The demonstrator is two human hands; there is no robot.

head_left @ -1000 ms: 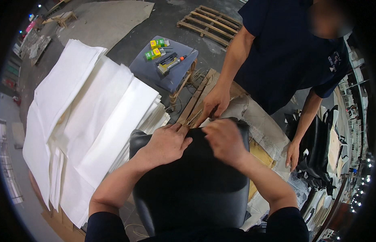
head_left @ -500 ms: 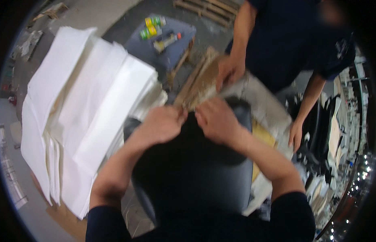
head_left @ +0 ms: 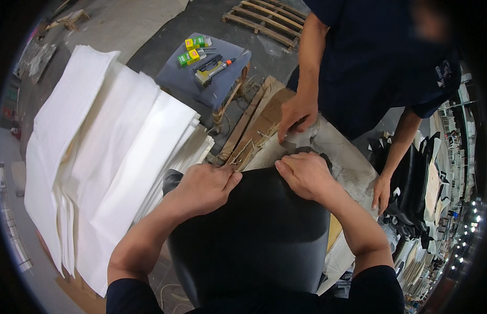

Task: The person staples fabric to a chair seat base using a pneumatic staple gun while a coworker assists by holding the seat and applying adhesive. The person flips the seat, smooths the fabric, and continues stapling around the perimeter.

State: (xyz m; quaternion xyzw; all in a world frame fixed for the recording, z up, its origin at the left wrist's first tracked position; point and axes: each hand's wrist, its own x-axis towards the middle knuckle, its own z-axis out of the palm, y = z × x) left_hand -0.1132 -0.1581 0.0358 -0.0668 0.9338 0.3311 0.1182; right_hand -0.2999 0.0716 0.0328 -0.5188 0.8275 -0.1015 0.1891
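Note:
A black leather-covered seat cushion (head_left: 254, 235) lies in front of me. My left hand (head_left: 204, 186) presses flat on its upper left edge, thumb pointing right. At the upper right edge, my right hand (head_left: 304, 174) grips the black cover, fingers curled over it. Just beyond, another person's hand (head_left: 297, 113) rests on the grey sheet (head_left: 337, 146) under the cushion, fingertips down. That person in a dark shirt (head_left: 379, 57) stands at the far side, their other hand (head_left: 380, 191) hanging low at the right.
Stacks of white foam sheets (head_left: 107, 157) spread across the left. A blue padded stool (head_left: 201, 83) holds a staple gun (head_left: 216, 70) and small yellow-green boxes (head_left: 191, 52). Wooden boards (head_left: 251, 125) and a pallet (head_left: 269, 21) lie behind. Black leather pieces (head_left: 411, 183) pile at the right.
My hands have stayed at the cushion's top edge, shifting slightly along it. The other person's hand has lifted off the wooden boards onto the grey sheet.

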